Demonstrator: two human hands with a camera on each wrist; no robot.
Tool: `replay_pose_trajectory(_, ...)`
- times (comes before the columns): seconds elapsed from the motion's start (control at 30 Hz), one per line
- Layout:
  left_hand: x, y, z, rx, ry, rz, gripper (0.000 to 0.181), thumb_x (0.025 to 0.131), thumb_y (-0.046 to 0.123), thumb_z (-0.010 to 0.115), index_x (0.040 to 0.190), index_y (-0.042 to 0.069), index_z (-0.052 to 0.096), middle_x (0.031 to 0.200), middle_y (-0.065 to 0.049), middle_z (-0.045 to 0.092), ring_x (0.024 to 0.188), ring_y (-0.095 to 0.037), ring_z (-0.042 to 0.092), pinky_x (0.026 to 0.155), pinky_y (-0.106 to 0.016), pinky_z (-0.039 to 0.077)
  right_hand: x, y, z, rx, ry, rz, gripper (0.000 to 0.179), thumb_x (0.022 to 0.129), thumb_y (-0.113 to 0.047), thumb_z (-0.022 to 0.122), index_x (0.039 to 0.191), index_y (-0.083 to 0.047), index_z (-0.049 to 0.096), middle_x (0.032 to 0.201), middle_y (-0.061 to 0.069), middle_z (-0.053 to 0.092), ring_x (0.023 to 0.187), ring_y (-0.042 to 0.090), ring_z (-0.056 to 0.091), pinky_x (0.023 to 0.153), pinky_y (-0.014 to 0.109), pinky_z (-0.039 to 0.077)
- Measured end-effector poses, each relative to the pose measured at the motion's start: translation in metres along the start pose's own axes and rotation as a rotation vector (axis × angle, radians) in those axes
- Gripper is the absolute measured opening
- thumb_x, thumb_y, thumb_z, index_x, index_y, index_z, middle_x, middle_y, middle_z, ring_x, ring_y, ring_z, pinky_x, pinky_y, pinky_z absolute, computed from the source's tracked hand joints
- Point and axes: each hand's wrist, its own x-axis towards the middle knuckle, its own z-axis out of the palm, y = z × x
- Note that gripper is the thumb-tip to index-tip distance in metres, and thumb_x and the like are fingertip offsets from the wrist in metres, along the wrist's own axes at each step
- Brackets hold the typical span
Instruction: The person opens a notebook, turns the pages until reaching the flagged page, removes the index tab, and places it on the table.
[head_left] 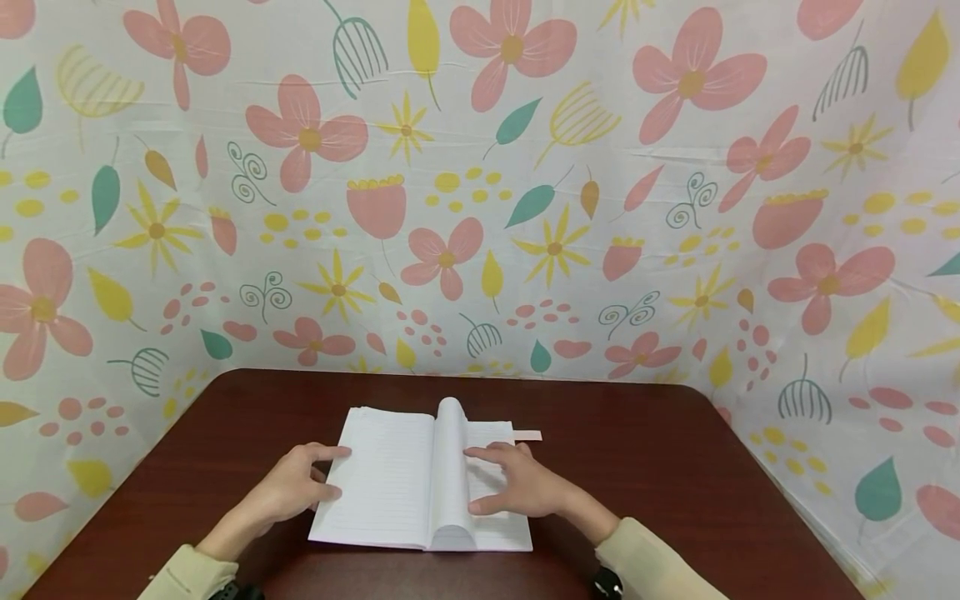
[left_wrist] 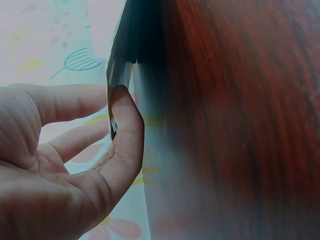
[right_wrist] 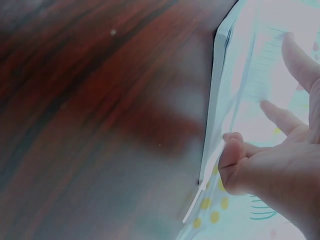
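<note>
An open lined notebook (head_left: 382, 479) lies on the dark wooden table, with a rolled-over bundle of pages (head_left: 452, 467) standing along its middle. At the left edge, my left hand (head_left: 288, 485) grips the notebook; the left wrist view has its fingers on both faces of the edge (left_wrist: 116, 75). My right hand (head_left: 525, 485) reaches over the right half from the right. Its index finger and thumb are spread, tips right at the side of the curled pages. In the right wrist view, the right hand (right_wrist: 270, 155) has extended fingers, with the little finger bent.
A pale strip (head_left: 528, 435) sticks out past the notebook's upper right edge. The brown table (head_left: 637, 467) extends around the notebook, its far edge against a floral-patterned cloth (head_left: 555, 167). A dark band (head_left: 607, 581) is on the right wrist.
</note>
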Motion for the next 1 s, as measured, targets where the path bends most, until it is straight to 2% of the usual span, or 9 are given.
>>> replay_pose_trajectory(0.4,0.0013,-0.0008,-0.0002,-0.004,-0.009,-0.001,0.053,0.081,-0.009,0.081,0.133,-0.006,0.069,0.132,-0.024,0.058,0.078,-0.024,0.065,0.061,-0.040,0.060,0.0022,-0.0033,0.0011,0.096,-0.023,-0.027,0.082,0.090,-0.031,0.086,0.160,-0.012,0.047,0.158,0.018,0.046,0.130,0.043,0.049,0.105,0.059,0.042)
replay_pose_trajectory(0.57,0.0011,-0.0024,-0.0002,0.001,-0.005,-0.001,0.053,0.081,-0.009,0.081,0.133,-0.006,0.069,0.132,-0.024,0.058,0.078,-0.023,0.065,0.061,-0.040,0.060,0.0019,-0.0064,0.0000,0.124,-0.030,-0.027,0.081,0.091,-0.030,0.085,0.161,-0.016,0.047,0.154,0.016,0.051,0.120,0.036,0.051,0.098,0.052,0.047)
replay_pose_trajectory(0.7,0.0010,-0.0030,-0.0004,-0.002,-0.008,0.005,0.053,0.081,-0.010,0.081,0.133,-0.006,0.068,0.132,-0.025,0.058,0.079,-0.023,0.065,0.061,-0.040,0.060,0.0020,-0.0069,0.0005,0.127,-0.019,-0.021,0.081,0.090,-0.029,0.086,0.160,-0.014,0.048,0.148,0.014,0.057,0.114,0.032,0.052,0.093,0.046,0.048)
replay_pose_trajectory(1.0,0.0006,-0.0014,-0.0010,-0.012,-0.013,0.001,0.054,0.081,-0.010,0.081,0.133,-0.006,0.068,0.134,-0.025,0.057,0.078,-0.024,0.065,0.062,-0.040,0.060,0.0025,-0.0077,-0.0018,0.116,0.027,-0.026,0.084,0.088,-0.031,0.089,0.159,-0.010,0.049,0.146,0.007,0.058,0.107,0.031,0.052,0.081,0.034,0.047)
